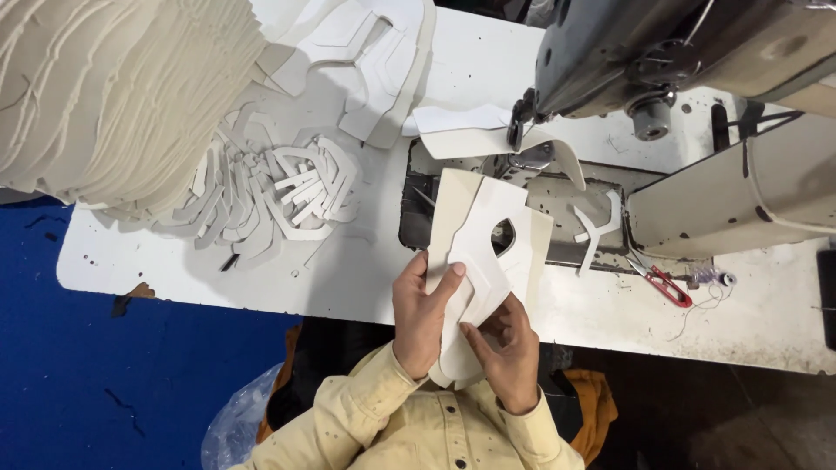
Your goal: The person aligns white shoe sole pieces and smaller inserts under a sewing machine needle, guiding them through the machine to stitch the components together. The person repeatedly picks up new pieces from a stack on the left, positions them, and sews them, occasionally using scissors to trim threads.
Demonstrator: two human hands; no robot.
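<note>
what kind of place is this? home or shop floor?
Most likely a stitching workshop, perhaps for shoe uppers. An industrial sewing machine is set into a worn white table, stacks of identical cream cut pieces sit alongside, and both hands hold a layered cut panel.

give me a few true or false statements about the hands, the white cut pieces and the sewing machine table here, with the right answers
1. Both hands hold the same white cut piece. True: the left hand and right hand grip the white cut piece together.
2. The red thread snips are in the right hand. False: the red thread snips lie on the table, right of the hands.
3. A spread of loose white cut shapes lies on the table left of the hands. True: the loose white cut shapes lie there.
4. The held piece is under the sewing machine's needle. False: it is held in front of the sewing machine; another white piece lies at the presser foot.
</note>
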